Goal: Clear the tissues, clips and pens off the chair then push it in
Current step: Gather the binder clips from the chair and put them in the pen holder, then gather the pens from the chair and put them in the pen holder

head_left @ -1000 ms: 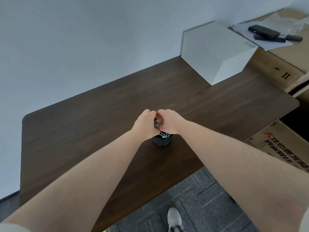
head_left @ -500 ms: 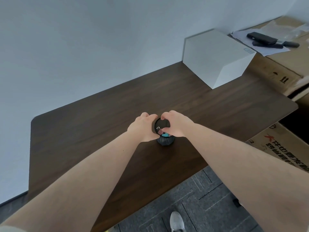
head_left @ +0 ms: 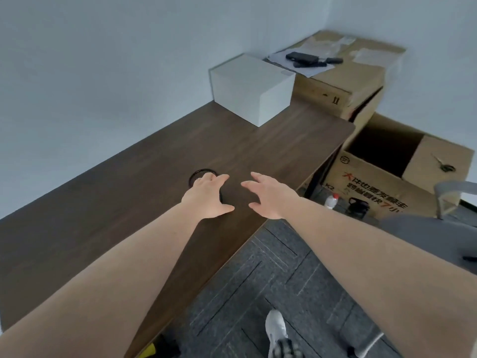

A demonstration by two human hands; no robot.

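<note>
A small dark round holder (head_left: 200, 174) stands on the dark wooden desk (head_left: 103, 223), and my left hand (head_left: 206, 196) covers most of it; only its rim shows. That hand is spread and holds nothing. To its right my right hand (head_left: 268, 195) hovers over the desk's front edge, fingers apart and empty. A grey chair (head_left: 433, 236) shows partly at the right edge, its seat mostly cut off. No tissues, clips or pens can be seen on it from here.
A white box (head_left: 251, 89) sits at the desk's far end against the wall. Beyond it stand stacked cardboard boxes (head_left: 343, 81) with papers and dark devices on top, and an open carton (head_left: 387, 161) on the floor. Grey carpet tiles (head_left: 271, 280) and my shoe (head_left: 277, 329) are below.
Both hands have left the holder and spread open; the clips they held over it are out of sight. The view has swung right, bringing the chair and floor carton into view.
</note>
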